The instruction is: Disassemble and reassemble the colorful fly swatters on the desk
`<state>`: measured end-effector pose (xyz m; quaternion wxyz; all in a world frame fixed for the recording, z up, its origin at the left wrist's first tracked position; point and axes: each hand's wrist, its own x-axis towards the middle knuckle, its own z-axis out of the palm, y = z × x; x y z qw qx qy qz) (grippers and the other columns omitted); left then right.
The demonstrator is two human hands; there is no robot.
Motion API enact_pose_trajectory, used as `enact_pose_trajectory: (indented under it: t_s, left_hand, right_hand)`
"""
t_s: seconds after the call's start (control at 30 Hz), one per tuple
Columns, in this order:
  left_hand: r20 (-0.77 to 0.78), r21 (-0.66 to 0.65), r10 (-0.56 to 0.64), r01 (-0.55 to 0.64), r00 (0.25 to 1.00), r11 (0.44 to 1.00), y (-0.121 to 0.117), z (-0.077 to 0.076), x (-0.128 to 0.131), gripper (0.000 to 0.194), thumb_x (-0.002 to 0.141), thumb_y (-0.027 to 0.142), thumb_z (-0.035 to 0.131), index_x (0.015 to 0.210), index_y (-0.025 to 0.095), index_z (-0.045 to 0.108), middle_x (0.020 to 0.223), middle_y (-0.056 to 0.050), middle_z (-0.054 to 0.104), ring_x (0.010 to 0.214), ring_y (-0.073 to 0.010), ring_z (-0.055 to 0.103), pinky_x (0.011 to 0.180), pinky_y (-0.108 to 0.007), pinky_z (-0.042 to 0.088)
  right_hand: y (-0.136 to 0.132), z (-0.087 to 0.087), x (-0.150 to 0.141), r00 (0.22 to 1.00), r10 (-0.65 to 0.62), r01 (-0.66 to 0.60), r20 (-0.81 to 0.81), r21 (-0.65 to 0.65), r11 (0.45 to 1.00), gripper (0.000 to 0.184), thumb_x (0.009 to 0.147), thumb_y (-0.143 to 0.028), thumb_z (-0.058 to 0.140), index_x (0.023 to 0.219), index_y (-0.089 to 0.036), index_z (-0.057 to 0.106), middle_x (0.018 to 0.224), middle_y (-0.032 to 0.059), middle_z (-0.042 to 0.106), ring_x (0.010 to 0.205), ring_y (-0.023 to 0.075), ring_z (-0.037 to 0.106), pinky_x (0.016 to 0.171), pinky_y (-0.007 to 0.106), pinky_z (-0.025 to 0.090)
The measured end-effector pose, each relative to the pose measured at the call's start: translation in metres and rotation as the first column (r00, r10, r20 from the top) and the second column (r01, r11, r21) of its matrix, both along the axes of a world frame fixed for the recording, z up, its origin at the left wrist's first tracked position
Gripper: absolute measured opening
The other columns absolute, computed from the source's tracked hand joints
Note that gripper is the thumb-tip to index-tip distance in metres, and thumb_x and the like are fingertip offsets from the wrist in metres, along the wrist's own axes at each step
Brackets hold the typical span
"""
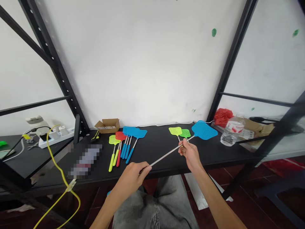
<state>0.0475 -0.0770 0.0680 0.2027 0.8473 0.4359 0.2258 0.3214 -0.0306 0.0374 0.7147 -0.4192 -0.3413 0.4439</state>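
A blue fly swatter (204, 130) with a long, drawn-out metal rod is held slantwise over the front of the black table. My left hand (135, 175) is closed around its lower end, hiding most of the handle. Nearer the head, my right hand (190, 155) pinches the rod between thumb and fingers. Just behind that hand lie a yellow-green swatter (175, 130) and a green swatter (185, 133), their handles mostly hidden. To the left are a group of blue swatters (140, 134), a red swatter (120, 136) and yellow-green swatters (114, 139), all with short rods.
An open cardboard box (107, 126) and a yellow-black cutter (95, 136) sit at the back left. A yellow cable (60, 171) hangs by a power strip (57, 137). At right stand a plastic bottle (232, 131) and a red bag (223, 117). Black shelf posts (232, 60) flank the table.
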Motion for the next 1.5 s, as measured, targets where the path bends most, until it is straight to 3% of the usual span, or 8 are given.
enact_pose_trajectory:
  t_s: [0.17, 0.3, 0.43, 0.53, 1.5]
  left_hand:
    - [-0.05, -0.003, 0.057, -0.058, 0.997, 0.998, -0.001, 0.001, -0.002, 0.039, 0.101, 0.046, 0.034, 0.077, 0.022, 0.055, 0.062, 0.003, 0.05, 0.059, -0.0145, 0.045, 0.059, -0.027, 0.024]
    - [-0.026, 0.016, 0.064, -0.063, 0.998, 0.998, -0.001, -0.003, 0.004, 0.037, 0.101, 0.044, 0.034, 0.08, 0.022, 0.055, 0.063, 0.003, 0.05, 0.059, -0.0144, 0.046, 0.059, -0.027, 0.024]
    - [0.011, 0.016, 0.055, -0.055, 0.998, 0.998, -0.001, -0.01, 0.01, 0.036, 0.102, 0.042, 0.033, 0.079, 0.022, 0.053, 0.06, 0.005, 0.045, 0.056, -0.013, 0.042, 0.057, -0.027, 0.023]
    - [0.034, 0.009, 0.048, -0.048, 0.998, 0.999, -0.002, -0.012, 0.013, 0.036, 0.102, 0.041, 0.032, 0.079, 0.022, 0.051, 0.06, 0.005, 0.044, 0.054, -0.0125, 0.041, 0.056, -0.027, 0.022]
    - [-0.098, 0.128, 0.116, -0.103, 0.988, 0.986, -0.002, -0.01, 0.011, 0.034, 0.102, 0.04, 0.032, 0.08, 0.024, 0.053, 0.059, 0.002, 0.049, 0.054, -0.0154, 0.048, 0.057, -0.026, 0.023]
  right_hand:
    - [-0.001, -0.001, -0.008, 0.997, 0.068, -0.068, 0.022, -0.012, 0.998, 0.05, 0.07, -0.064, 0.075, 0.077, -0.015, 0.069, 0.07, 0.0033, 0.061, 0.051, 0.011, 0.057, 0.043, 0.021, 0.038]
    - [-0.01, -0.004, -0.033, 0.971, 0.205, -0.204, 0.123, -0.019, 0.979, 0.05, 0.077, -0.065, 0.067, 0.082, -0.015, 0.069, 0.067, 0.0028, 0.062, 0.052, 0.0112, 0.058, 0.044, 0.02, 0.039]
    - [-0.023, -0.011, -0.069, 0.874, 0.428, -0.434, 0.231, -0.029, 0.901, 0.048, 0.084, -0.063, 0.061, 0.084, -0.015, 0.066, 0.067, 0.0022, 0.062, 0.051, 0.0105, 0.057, 0.046, 0.02, 0.038]
    - [-0.028, -0.017, -0.083, 0.819, 0.515, -0.526, 0.254, -0.026, 0.85, 0.046, 0.087, -0.061, 0.059, 0.086, -0.015, 0.066, 0.067, 0.0019, 0.062, 0.052, 0.0108, 0.058, 0.047, 0.021, 0.039]
    - [-0.017, -0.009, -0.06, 0.881, 0.394, -0.401, 0.262, -0.028, 0.916, 0.048, 0.082, -0.061, 0.064, 0.08, -0.014, 0.072, 0.067, 0.0066, 0.067, 0.057, 0.0132, 0.058, 0.051, 0.024, 0.038]
